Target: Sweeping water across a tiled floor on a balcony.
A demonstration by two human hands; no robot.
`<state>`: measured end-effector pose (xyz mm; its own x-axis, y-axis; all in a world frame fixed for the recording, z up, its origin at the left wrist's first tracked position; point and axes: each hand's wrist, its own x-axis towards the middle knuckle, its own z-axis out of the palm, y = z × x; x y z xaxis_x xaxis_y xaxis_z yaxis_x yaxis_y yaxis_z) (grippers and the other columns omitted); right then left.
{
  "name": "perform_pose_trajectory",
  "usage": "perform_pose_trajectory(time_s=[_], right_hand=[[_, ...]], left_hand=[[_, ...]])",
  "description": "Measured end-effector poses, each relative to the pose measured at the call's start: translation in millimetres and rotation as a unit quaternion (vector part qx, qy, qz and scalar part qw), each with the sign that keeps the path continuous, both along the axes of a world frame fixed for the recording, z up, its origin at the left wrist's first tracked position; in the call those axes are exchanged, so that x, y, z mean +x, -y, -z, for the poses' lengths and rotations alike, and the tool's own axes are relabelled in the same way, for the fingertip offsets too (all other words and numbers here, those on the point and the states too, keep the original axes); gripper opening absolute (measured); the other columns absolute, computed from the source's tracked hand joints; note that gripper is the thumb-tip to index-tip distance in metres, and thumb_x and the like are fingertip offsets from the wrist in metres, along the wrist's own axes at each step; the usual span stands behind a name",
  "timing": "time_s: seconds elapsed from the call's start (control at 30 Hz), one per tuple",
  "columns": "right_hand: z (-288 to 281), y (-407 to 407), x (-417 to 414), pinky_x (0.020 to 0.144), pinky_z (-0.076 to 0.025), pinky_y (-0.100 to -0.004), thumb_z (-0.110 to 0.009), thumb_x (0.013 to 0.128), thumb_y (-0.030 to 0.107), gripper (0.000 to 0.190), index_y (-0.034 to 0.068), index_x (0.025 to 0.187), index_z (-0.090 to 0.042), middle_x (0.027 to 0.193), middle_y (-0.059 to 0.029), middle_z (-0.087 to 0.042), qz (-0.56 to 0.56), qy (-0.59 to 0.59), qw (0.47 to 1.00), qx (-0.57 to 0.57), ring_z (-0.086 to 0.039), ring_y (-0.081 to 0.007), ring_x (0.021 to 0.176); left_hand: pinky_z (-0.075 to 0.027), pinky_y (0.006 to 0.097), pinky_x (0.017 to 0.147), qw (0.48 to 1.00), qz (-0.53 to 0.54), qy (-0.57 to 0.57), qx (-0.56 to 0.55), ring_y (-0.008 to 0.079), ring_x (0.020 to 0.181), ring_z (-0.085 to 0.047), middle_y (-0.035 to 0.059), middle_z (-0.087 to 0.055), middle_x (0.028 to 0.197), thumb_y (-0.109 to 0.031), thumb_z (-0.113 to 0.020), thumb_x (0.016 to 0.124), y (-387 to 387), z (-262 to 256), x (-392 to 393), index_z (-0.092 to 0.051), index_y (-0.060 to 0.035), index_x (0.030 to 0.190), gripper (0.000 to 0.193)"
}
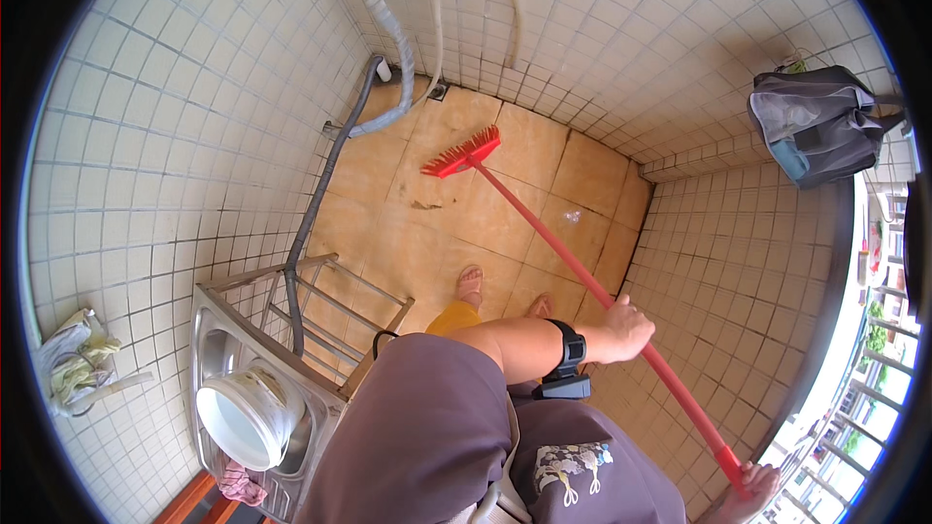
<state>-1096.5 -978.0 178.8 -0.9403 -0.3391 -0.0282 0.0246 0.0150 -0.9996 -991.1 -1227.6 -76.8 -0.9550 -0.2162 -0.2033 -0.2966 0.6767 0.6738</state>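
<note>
A red long-handled broom [550,236] slants across the view from lower right to upper middle. My left hand [628,331] is wrapped around the middle of its handle, with a black strap and device [571,349] on that wrist. Lower down, my right hand [759,484] grips the handle's end. The broom head [462,158] has stiff red bristles and lies at the orange-tan tiled floor [510,207], its bristles towards the far left. Whether they press on the floor I cannot tell. Dark smudges [426,205] mark the tiles just nearer to me.
On my left, a steel sink [211,349] on a metal stand [364,335] holds a white bucket [244,415]. A grey drain hose [320,189] runs to the far corner, near a floor drain [437,92]. A mesh bag [819,124] hangs on the right wall. My sandalled foot [470,282] stands on the tiles.
</note>
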Motion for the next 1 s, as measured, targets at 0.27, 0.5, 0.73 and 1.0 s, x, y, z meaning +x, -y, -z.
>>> perform_pose_trajectory(time_s=[0.27, 0.5, 0.73, 1.0], right_hand=[[12, 17, 56, 0.050, -0.036, -0.0336, -0.043, 0.081, 0.015, 0.033, 0.017, 0.051, -0.030, 0.046, 0.0041, -0.021, -0.172, -0.045, 0.982, 0.068, -0.025, -0.0105, 0.042], [81, 14, 86, 0.062, -0.039, -0.0290, -0.055, 0.085, 0.009, 0.033, 0.013, 0.060, -0.034, 0.047, 0.0020, -0.033, -0.202, 0.037, 0.979, 0.000, -0.031, -0.0089, 0.042], [26, -66, 23, 0.055, -0.041, -0.0270, -0.040, 0.092, 0.005, 0.028, 0.013, 0.066, -0.035, 0.045, 0.0023, -0.029, -0.201, 0.006, 0.978, -0.058, -0.029, -0.0073, 0.036], [131, -66, 72, 0.066, -0.046, -0.0330, -0.051, 0.088, 0.004, 0.039, 0.012, 0.057, -0.029, 0.045, 0.0009, -0.033, -0.278, 0.030, 0.960, -0.005, -0.036, -0.0090, 0.040]], left_hand=[[-0.037, 0.0401, 0.078, 0.985, 0.120, 0.053, 0.113, 0.0221, 0.076, -0.063, 0.0065, -0.064, 0.075, -0.011, -0.059, 0.071, -22, 30, 62, -0.061, -0.0126, 0.079, 0.008], [-0.036, 0.0374, 0.077, 0.995, 0.025, 0.083, -0.040, 0.0214, 0.076, -0.063, 0.0054, -0.063, 0.070, -0.015, -0.061, 0.070, 26, 69, 89, -0.063, -0.0152, 0.072, 0.002], [-0.038, 0.0359, 0.075, 0.997, -0.027, 0.009, 0.067, 0.0248, 0.076, -0.062, 0.0062, -0.063, 0.071, -0.014, -0.064, 0.067, -86, 24, 72, -0.057, -0.0135, 0.082, 0.016], [-0.037, 0.0368, 0.079, 0.968, -0.201, 0.095, -0.114, 0.0192, 0.084, -0.061, 0.0038, -0.064, 0.075, -0.012, -0.051, 0.079, -80, 104, 116, -0.060, -0.0148, 0.082, 0.010]])
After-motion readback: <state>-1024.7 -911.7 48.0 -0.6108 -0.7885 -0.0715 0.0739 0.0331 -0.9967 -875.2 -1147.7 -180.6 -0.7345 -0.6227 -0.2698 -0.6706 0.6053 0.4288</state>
